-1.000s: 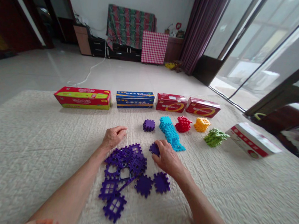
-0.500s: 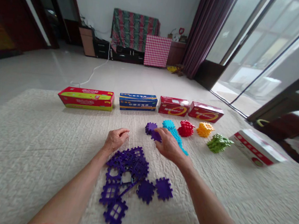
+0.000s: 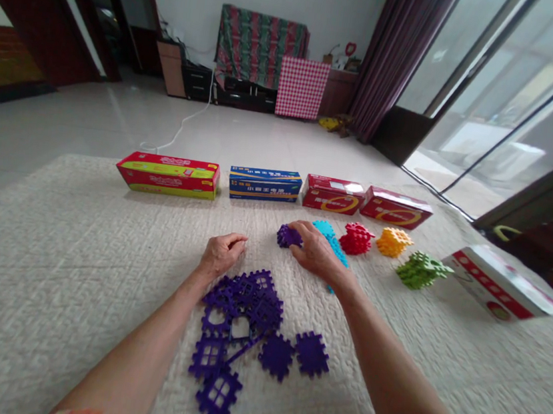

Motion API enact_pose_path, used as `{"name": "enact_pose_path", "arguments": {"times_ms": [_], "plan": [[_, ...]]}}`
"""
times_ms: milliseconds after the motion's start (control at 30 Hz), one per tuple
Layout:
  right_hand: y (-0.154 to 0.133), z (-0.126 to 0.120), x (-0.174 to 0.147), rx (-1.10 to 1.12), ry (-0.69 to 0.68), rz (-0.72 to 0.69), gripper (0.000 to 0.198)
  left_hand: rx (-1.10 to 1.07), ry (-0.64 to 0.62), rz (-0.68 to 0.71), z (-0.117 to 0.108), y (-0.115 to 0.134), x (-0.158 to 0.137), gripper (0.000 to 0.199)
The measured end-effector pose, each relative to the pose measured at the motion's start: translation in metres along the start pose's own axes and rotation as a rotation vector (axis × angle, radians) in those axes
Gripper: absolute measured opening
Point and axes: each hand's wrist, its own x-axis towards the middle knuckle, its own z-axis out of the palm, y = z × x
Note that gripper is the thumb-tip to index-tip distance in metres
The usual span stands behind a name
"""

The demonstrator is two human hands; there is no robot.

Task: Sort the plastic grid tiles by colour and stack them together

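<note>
My right hand (image 3: 319, 249) is at a small stack of purple toothed plastic tiles (image 3: 285, 236), its thumb and fingers closed on a tile there and partly covering the stack. Resting on the mat, my left hand (image 3: 223, 253) has its fingers curled in, with nothing visible in them. Just below it lies a loose heap of purple interlocking tiles (image 3: 264, 309), some with window-shaped cutouts. Two solid purple tiles (image 3: 311, 354) lie to the right of the heap. Blue tiles (image 3: 335, 244) fan out beyond my right hand, which hides some of them.
To the right sit stacks of red tiles (image 3: 356, 239), yellow tiles (image 3: 394, 241) and green tiles (image 3: 422, 270). Behind them stand a red-yellow box (image 3: 169, 176), a blue box (image 3: 265, 185) and two red boxes (image 3: 333, 195). A white-red box (image 3: 503, 283) is far right, on the quilted mat (image 3: 73, 262).
My right hand has carried a purple tile up to the purple stack, where the two now meet. The left hand stays curled in place. The view has shifted slightly.
</note>
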Motion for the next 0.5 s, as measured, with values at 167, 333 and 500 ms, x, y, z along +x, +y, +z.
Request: {"name": "enact_pose_path", "arguments": {"times_ms": [167, 333, 500], "plan": [[-0.003, 0.009, -0.021, -0.015, 0.082, -0.033, 0.053, 0.012, -0.002, 0.0, 0.0, 0.002, 0.0, 0.035], [0.001, 0.026, -0.023, -0.046, 0.161, -0.067, 0.058, 0.028, 0.003, 0.015, -0.001, 0.002, 0.0, 0.035], [0.012, 0.036, -0.023, -0.047, 0.188, -0.084, 0.064, 0.031, -0.006, 0.015, 0.0, 0.001, 0.0, 0.034]]}}
